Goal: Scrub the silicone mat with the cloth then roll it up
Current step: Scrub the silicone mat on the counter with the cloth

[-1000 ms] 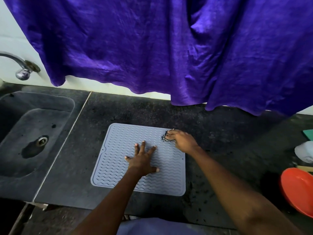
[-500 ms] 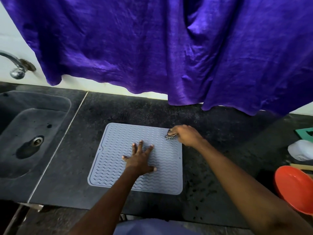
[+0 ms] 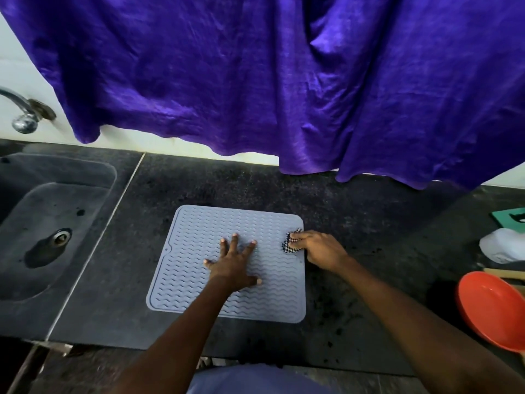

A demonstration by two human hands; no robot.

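Note:
A grey silicone mat (image 3: pixel 196 251) with a wavy ribbed surface lies flat on the dark stone counter. My left hand (image 3: pixel 234 263) presses down on the mat's middle, palm flat and fingers spread. My right hand (image 3: pixel 318 248) sits at the mat's right edge, closed on a small bunched black-and-white checked cloth (image 3: pixel 289 244). The cloth touches the mat near its upper right corner and most of it is hidden under my fingers.
A dark sink (image 3: pixel 42 223) with a drain lies to the left, a tap (image 3: pixel 24 115) above it. A purple curtain (image 3: pixel 284 81) hangs over the counter's back. At the right stand an orange bowl (image 3: pixel 491 308), a white object (image 3: pixel 502 245) and a green item (image 3: pixel 511 218).
My right hand has slid the cloth to the right, from the mat's upper middle to its right edge. My left hand stays pressed on the mat.

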